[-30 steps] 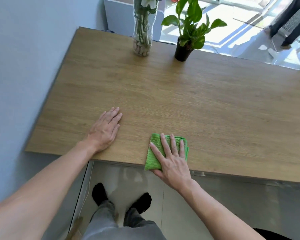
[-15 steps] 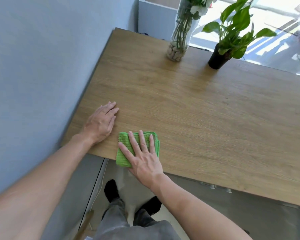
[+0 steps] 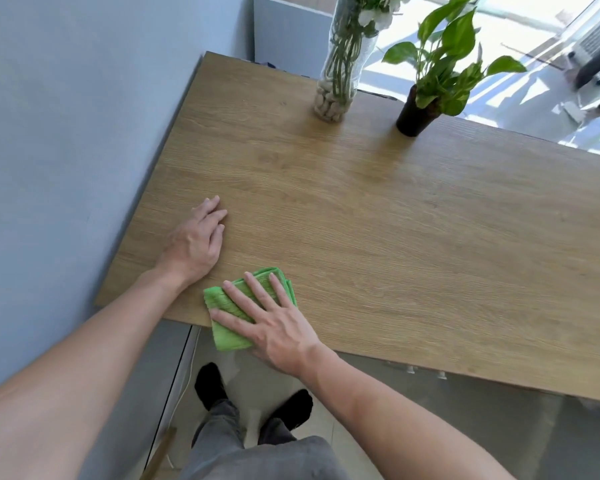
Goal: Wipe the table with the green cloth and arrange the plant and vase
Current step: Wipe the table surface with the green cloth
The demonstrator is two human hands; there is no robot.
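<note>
Wiping goes best if the right hand [image 3: 274, 327], fingers spread flat on the green cloth [image 3: 229, 306] overhanging the table [image 3: 395, 237] near edge, presses evenly while the left hand [image 3: 196, 242] lies open beside it, well short of vase [image 3: 340, 77] and plant [image 3: 440, 74].

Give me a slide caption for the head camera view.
Right hand presses green cloth at wooden table's near edge.

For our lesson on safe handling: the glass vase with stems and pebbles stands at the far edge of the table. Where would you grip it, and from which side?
Probably low on the glass vase, just above the pebbles that weight its base, fingers wrapped round the narrow body. Come from the near side, over the bare table: the potted plant stands to its right, apart, and the stems spread overhead.
</note>
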